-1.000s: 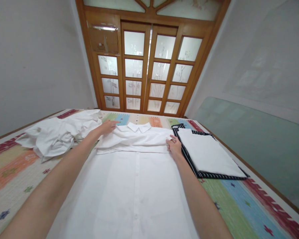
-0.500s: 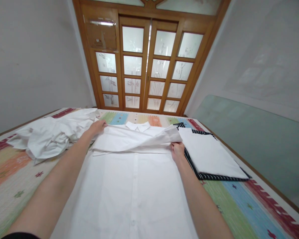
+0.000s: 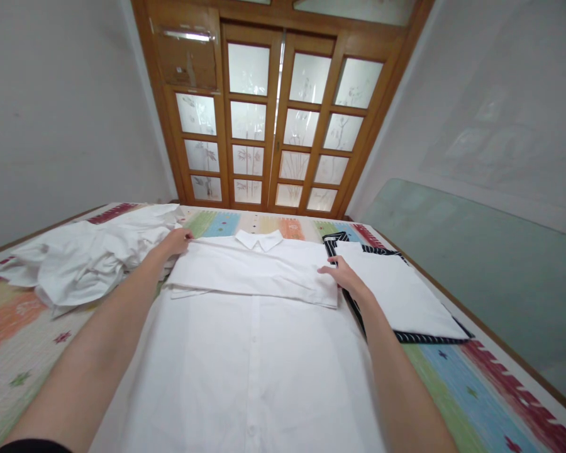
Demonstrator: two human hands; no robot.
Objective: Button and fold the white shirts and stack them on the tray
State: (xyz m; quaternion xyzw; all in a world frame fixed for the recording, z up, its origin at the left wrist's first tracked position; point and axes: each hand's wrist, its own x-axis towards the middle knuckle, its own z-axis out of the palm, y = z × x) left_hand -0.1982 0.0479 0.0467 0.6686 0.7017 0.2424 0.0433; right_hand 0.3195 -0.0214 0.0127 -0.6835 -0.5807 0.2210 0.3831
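A white button-up shirt (image 3: pixel 217 358) lies front up before me, its collar at the far end and its button strip running toward me. Its sleeves are laid across the chest, one over the other. My left hand (image 3: pixel 178 240) is closed on the shirt at its left shoulder edge. At the right side, my right hand (image 3: pixel 342 275) hovers at or just touches the sleeve's edge, thumb and fingers apart, gripping nothing. Whether it touches the cloth is hard to tell.
A crumpled heap of white cloth (image 3: pixel 89 251) lies at the left. Folded white garments (image 3: pixel 405 289) rest on black-and-white striped cloth (image 3: pixel 429 338) at the right. Beneath is a colourful patterned bedspread (image 3: pixel 448 371). A pale green headboard-like panel (image 3: pixel 476 239) lines the right side.
My right hand has let go of the sleeve end, which now lies flat across the chest, and its fingers have spread. My left hand still holds the shoulder, slightly further left.
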